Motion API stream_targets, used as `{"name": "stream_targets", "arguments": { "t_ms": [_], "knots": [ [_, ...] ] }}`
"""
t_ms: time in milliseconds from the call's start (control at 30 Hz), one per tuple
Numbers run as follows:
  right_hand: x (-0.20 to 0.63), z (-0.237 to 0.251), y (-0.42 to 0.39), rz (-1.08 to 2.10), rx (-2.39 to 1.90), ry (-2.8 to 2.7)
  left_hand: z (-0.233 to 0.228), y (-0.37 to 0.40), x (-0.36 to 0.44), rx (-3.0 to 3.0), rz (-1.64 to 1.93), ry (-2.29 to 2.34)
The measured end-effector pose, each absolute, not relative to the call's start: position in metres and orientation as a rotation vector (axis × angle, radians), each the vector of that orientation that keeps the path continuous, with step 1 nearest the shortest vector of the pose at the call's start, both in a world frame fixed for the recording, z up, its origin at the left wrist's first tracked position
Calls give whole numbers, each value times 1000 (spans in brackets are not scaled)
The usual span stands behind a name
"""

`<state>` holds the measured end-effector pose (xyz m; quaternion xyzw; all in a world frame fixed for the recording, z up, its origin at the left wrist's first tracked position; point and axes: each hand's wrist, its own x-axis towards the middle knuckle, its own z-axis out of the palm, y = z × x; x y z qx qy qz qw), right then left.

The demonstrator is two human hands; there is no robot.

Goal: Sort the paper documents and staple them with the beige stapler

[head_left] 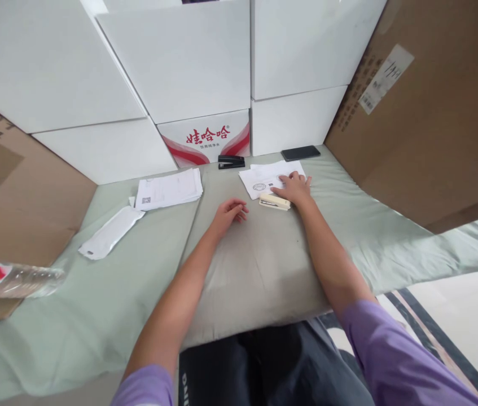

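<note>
A person in purple sleeves works at a table draped in pale green cloth [107, 316], hemmed in by stacked white cartons and brown cardboard boxes. The right hand [295, 189] lies flat, fingers spread, on a small loose stack of white stamped papers [264, 179], while a cream plastic stapler [275, 202] rests just beside that hand, touching its near edge and not gripped. The left hand [230, 213] rests empty on the cloth to the left of the cream stapler, fingers loosely curled, holding nothing. A black stapler [231, 162] sits beyond the cream one, against a red-and-white printed carton [207, 138], and a dark phone [300, 153] lies farther back to the right. Well to the left of the cream stapler lie a thicker pile of white printed sheets [169, 189] and a long white envelope [109, 232]. Judging by the layout, the paperwork seems midway: one pile set aside, the stamped papers under the hand not yet fastened.
</note>
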<state>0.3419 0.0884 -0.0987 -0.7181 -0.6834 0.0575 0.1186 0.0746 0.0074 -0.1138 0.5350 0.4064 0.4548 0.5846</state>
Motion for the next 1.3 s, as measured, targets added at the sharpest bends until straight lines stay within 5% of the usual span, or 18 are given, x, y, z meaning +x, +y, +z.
{"name": "stream_targets", "arguments": {
  "t_ms": [433, 700, 867, 1300],
  "knots": [
    [339, -101, 94, 144, -2169, -1742, -103, 75, 99, 717, 1159, 1016],
    [350, -104, 99, 234, -2088, -1578, -112, 117, 141, 1074, 1213, 1331],
    [362, -105, 109, 353, -2066, -1409, -118, 110, 147, 1153, 1342, 1111],
    [399, -113, 123, 312, -1794, -1415, -119, 102, 147, 1892, 1011, 1711]
  ]
}}
